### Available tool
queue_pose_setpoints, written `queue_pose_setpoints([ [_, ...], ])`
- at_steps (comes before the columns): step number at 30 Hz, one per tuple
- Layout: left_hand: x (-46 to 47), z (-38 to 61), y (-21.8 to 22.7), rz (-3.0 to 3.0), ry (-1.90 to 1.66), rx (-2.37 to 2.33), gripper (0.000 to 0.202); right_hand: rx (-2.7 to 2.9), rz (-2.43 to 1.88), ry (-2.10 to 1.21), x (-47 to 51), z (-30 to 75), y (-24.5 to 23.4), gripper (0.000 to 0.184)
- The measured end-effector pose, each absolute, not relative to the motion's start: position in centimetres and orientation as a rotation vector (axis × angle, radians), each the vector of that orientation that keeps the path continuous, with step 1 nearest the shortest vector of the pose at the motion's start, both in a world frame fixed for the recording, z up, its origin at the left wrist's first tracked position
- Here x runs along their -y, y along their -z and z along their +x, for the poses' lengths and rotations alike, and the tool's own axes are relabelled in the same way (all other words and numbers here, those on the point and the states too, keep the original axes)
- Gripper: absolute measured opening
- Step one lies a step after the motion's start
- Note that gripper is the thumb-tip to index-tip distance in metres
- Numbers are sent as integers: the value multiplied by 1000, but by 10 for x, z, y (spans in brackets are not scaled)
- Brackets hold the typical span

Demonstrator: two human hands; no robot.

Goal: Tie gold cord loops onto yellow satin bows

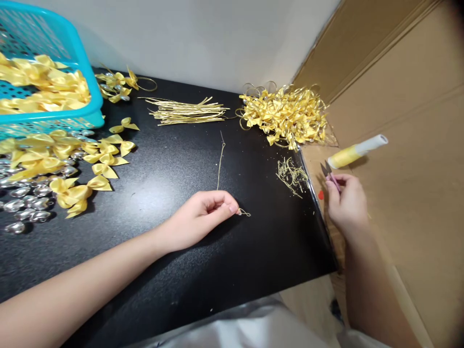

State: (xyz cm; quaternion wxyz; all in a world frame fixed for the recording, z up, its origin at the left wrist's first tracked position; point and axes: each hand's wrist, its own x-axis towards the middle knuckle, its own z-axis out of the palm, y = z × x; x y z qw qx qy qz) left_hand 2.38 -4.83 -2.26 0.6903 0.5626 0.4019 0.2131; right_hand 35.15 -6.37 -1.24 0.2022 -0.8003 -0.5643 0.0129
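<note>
My left hand (pixel 203 215) rests on the black table (pixel 174 270), fingers pinched on a thin gold cord (pixel 220 159) that runs away from me; a small loop of it pokes out by my fingertips. My right hand (pixel 346 200) is off the table's right edge, closed on small thread snips (pixel 328 173) with the blades pointing up. A yellow glue stick (pixel 357 151) lies just beyond the snips on the cardboard.
A turquoise basket (pixel 78 63) of yellow ribbon bows stands at the back left. Loose bows (pixel 105 159) and silver beads (pixel 25 203) lie in front of it. Cut gold cords (pixel 186 111), a heap of finished bows (pixel 286 113), cord trimmings (pixel 292 176) and a cardboard wall (pixel 406 121) lie beyond.
</note>
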Motion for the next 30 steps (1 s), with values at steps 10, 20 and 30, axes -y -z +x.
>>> queue_pose_setpoints([
  [10,47,25,20,1168,-499,-885,35,2173,-1543,-633,90,247,21,7],
  [20,47,25,22,1150,-488,-871,35,2173,-1399,-439,84,240,26,2],
  [30,48,25,22,1183,-493,-861,35,2158,-1412,-453,84,237,29,13],
])
